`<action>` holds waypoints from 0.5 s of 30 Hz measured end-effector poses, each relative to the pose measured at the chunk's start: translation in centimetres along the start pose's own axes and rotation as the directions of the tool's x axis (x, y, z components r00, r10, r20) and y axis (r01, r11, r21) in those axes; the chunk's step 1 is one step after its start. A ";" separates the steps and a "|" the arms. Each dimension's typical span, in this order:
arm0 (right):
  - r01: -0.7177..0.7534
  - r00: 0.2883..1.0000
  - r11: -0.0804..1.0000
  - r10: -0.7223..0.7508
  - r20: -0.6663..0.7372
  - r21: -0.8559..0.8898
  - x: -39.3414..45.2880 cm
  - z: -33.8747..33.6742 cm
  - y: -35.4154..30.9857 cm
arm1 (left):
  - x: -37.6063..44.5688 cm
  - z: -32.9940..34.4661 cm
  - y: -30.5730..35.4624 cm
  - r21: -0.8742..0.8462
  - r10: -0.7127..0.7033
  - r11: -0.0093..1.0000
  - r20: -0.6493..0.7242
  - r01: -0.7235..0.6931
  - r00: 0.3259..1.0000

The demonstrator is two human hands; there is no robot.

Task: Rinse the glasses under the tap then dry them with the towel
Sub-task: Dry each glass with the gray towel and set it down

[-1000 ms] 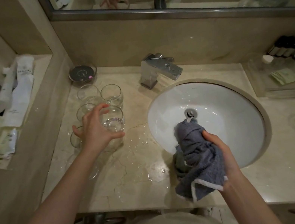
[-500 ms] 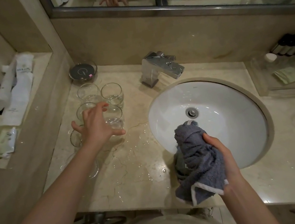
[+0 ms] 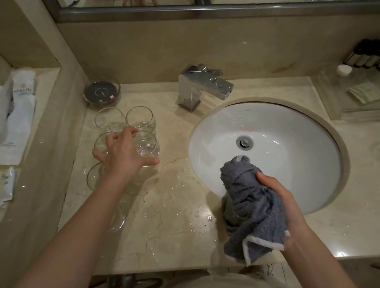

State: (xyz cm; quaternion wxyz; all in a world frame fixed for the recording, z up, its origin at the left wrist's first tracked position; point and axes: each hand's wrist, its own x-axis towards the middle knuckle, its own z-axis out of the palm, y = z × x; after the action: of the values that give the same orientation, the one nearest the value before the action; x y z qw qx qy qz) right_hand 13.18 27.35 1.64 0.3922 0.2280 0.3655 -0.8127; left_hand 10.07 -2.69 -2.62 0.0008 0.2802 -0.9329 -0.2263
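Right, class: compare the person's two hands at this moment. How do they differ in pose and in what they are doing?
The left hand is spread, fingers fairly straight, over the glasses on the counter left of the sink; the right hand is curled shut. The left hand grips nothing that can be seen; the right hand holds a bunched grey towel at the sink's near rim. Both are bare.
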 end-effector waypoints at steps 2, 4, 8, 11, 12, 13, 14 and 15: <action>0.003 1.000 1.000 -0.003 0.002 0.004 0.0 -0.2 0.0 | 0.0 -0.1 0.2 0.004 -0.002 1.000 0.001 0.002 1.000; 0.012 1.000 1.000 -0.012 -0.005 0.001 0.0 -0.2 0.0 | 0.1 -0.2 0.2 0.021 0.000 1.000 0.004 0.000 1.000; 0.018 1.000 1.000 -0.017 -0.026 0.014 0.1 -0.6 0.1 | 0.1 -0.2 0.1 0.062 -0.003 0.998 0.005 0.003 1.000; 0.039 0.997 0.999 -0.036 -0.071 0.037 0.1 -0.9 0.0 | -0.3 -0.1 0.0 0.080 0.000 0.997 -0.018 0.002 1.000; 0.047 0.996 0.998 -0.044 -0.072 0.045 -0.1 -0.9 -0.1 | -0.5 -0.1 0.0 0.064 -0.002 0.998 -0.037 0.004 0.999; 0.060 0.996 0.997 -0.057 -0.071 0.052 -0.2 -1.0 -0.1 | -0.7 -0.1 0.2 0.030 -0.004 1.000 -0.069 0.006 0.998; 0.074 0.995 0.996 -0.070 -0.074 0.058 -0.3 -1.2 -0.3 | -1.0 0.0 0.4 -0.023 -0.007 1.000 -0.114 0.005 0.993; 0.088 0.993 0.994 -0.082 -0.085 0.068 -0.4 -1.4 -0.4 | -1.4 0.0 0.7 -0.088 -0.007 0.996 -0.162 -0.007 0.987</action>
State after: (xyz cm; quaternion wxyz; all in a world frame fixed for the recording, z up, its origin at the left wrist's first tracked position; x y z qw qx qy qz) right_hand 13.19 28.81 1.17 0.3335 0.2591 0.3612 -0.8313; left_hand 10.90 -1.41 -2.15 0.0891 0.2973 -0.9188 -0.2439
